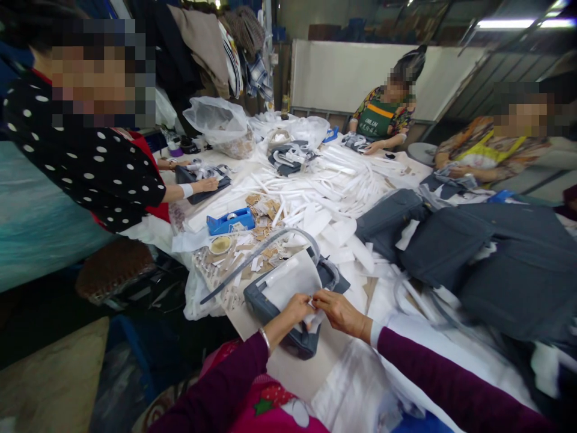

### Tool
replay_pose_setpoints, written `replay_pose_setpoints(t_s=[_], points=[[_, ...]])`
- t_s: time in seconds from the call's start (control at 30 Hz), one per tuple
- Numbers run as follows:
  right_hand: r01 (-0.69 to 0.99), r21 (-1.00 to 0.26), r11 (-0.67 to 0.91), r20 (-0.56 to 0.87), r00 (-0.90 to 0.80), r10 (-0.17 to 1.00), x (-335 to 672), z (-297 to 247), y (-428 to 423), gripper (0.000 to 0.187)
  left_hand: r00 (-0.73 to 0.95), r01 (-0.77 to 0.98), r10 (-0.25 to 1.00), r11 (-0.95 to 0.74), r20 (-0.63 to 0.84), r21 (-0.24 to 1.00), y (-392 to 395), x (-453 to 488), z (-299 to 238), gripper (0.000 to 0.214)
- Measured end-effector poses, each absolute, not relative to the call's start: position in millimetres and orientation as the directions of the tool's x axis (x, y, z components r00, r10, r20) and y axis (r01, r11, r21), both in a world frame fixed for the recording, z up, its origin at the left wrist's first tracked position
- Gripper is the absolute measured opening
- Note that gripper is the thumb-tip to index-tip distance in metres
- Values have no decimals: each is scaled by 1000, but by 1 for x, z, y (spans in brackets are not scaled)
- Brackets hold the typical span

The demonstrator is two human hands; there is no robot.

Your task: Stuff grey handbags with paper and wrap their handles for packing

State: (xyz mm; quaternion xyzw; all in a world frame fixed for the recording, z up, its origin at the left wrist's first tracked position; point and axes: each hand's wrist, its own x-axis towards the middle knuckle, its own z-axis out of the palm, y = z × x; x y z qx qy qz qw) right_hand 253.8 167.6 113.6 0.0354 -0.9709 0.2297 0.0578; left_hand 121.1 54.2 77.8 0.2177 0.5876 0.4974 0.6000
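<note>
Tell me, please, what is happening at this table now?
A person in purple sleeves works on a grey bag lying on the table. The left grip and the right grip meet over it, fingertips close together; what they may pinch is too small to tell. A white sheet lies on the bag. A co-worker in polka dots handles another grey piece. White strips spread over the middle, and more bags are piled at the right.
</note>
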Motion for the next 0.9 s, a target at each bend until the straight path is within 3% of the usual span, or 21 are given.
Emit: replay_pose_setpoints(t_s=[0.2, 0.43, 0.5, 0.57, 0.63, 0.7, 0.77, 0.83, 0.9], points=[[-110, -498, 860, 215, -977, 0, 271, 116, 169, 53, -96, -326, 887, 401, -451, 856, 48, 119, 86, 16], [-1, -448, 894, 178, -980, 88, 275, 119, 157, 60, -131, -238, 881, 418, -455, 877, 52, 122, 85, 23], [58, -485, 873, 199, -964, 175, 277, 121, 150, 60, -136, -197, 881, 424, -453, 884, 55, 121, 84, 25], [155, -587, 795, 259, -894, 366, 286, 122, 141, 62, -133, -163, 886, 423, -444, 892, 58, 119, 83, 27], [260, -725, 637, 296, -719, 629, 308, 122, 130, 61, -123, -140, 895, 413, -430, 900, 61, 118, 84, 28], [321, -852, 413, 253, -438, 863, 344, 119, 113, 51, -105, -132, 904, 400, -414, 907, 61, 117, 84, 29], [307, -939, 156, 140, -75, 987, 390, 114, 87, 40, -84, -136, 912, 388, -401, 912, 62, 116, 85, 31], [238, -968, -79, -1, 312, 950, 435, 106, 50, 38, -63, -148, 917, 381, -393, 913, 62, 115, 84, 31], [163, -947, -277, -131, 592, 795, 469, 97, 7, 38, -56, -165, 917, 382, -395, 909, 64, 115, 82, 31]])
